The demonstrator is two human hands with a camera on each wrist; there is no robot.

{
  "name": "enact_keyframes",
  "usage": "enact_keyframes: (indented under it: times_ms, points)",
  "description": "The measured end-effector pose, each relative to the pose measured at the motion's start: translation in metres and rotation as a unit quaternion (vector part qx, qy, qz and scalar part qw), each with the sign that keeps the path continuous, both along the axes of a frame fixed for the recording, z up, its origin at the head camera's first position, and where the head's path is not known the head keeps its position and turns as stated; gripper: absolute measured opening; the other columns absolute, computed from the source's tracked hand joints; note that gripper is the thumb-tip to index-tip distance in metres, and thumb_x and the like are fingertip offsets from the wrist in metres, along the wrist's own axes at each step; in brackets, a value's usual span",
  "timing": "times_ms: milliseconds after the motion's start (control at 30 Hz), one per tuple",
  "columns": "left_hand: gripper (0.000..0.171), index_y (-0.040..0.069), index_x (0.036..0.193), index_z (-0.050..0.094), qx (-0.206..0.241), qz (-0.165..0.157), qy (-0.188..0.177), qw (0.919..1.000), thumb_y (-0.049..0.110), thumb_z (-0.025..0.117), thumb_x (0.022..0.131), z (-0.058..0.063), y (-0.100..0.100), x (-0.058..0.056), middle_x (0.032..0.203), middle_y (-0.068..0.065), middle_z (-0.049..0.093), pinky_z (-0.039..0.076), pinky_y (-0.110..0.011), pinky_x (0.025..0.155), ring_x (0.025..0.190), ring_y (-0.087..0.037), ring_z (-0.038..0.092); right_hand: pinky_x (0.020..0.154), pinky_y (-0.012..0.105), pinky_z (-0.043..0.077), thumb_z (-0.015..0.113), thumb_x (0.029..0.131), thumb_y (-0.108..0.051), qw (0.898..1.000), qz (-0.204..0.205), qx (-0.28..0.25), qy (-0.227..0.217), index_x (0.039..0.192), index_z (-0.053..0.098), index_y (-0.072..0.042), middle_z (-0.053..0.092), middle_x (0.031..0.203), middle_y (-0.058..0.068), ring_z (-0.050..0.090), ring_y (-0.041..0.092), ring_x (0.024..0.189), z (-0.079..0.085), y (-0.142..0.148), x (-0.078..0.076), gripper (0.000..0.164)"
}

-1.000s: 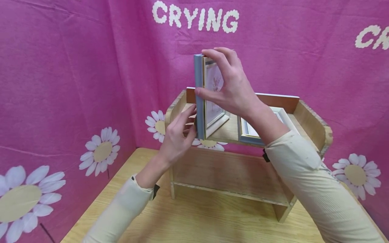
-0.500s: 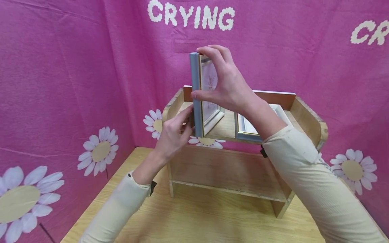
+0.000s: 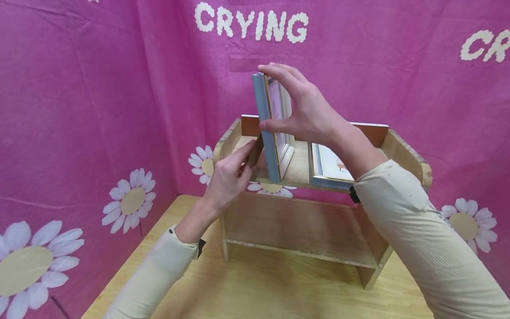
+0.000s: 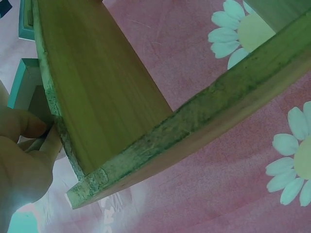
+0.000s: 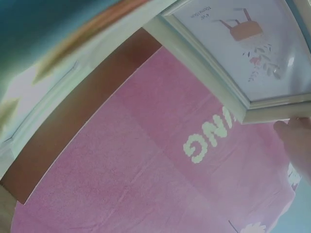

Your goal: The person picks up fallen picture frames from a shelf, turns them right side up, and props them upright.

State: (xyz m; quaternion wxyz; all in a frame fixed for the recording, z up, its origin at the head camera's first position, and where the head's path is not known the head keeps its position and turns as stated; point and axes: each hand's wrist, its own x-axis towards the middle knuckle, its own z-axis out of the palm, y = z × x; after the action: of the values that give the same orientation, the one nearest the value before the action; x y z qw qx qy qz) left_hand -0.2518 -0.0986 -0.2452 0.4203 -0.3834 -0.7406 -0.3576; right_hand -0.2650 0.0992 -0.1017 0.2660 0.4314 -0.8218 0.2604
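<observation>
A picture frame [image 3: 271,150] with a blue-grey outer edge stands upright, slightly tilted, on the top shelf of a small wooden shelf unit. My right hand [image 3: 311,108] grips it, fingers over the top edge and thumb on the near side edge. In the right wrist view its printed picture [image 5: 248,48] shows a plant over a stool, with fingertips [image 5: 286,130] at the frame's border. Behind the frame, my left hand [image 3: 228,175] pinches its brown back stand [image 3: 256,153], which is angled out. In the left wrist view, that hand's fingertips partly hide the stand.
A second picture frame [image 3: 332,180] lies face up on the right part of the top shelf, partly covered by my right forearm. The wooden shelf unit [image 3: 303,217] has raised side panels and a brown back rail [image 3: 250,126], and stands on a wooden table [image 3: 255,292] before pink cloth.
The picture frame has tilted, its lower end shifting right and its face turning more edge-on. The brown stand now shows, swung away from the frame's back in my left fingers.
</observation>
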Motion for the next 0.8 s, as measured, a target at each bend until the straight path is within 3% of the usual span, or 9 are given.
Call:
enact_keyframes:
  times_ms: [400,800]
  points:
    - [0.044,-0.011,0.129,0.057,-0.001,0.008,0.015,0.9998,-0.014,0.056,0.086,-0.002,-0.001,-0.003,0.115,-0.025,0.068,0.059,-0.034,0.073,0.086,-0.027,0.065,0.117,0.038,0.031,0.086,0.076,-0.017,0.998,-0.010,0.023,-0.062,0.152,0.038,-0.033,0.033,0.159,-0.011,0.034,0.010,0.143,0.011,0.008,0.002,0.091]
    - [0.044,-0.013,0.129,0.056,-0.007,0.008,0.012,0.9999,-0.014,0.059,0.086,-0.004,-0.004,-0.004,0.113,-0.026,0.067,0.059,-0.034,0.069,0.081,-0.028,0.063,0.116,0.044,0.033,0.086,0.078,-0.021,0.996,-0.019,0.066,-0.064,0.152,0.038,-0.036,0.040,0.155,-0.006,0.041,0.021,0.140,0.018,0.010,0.002,0.089]
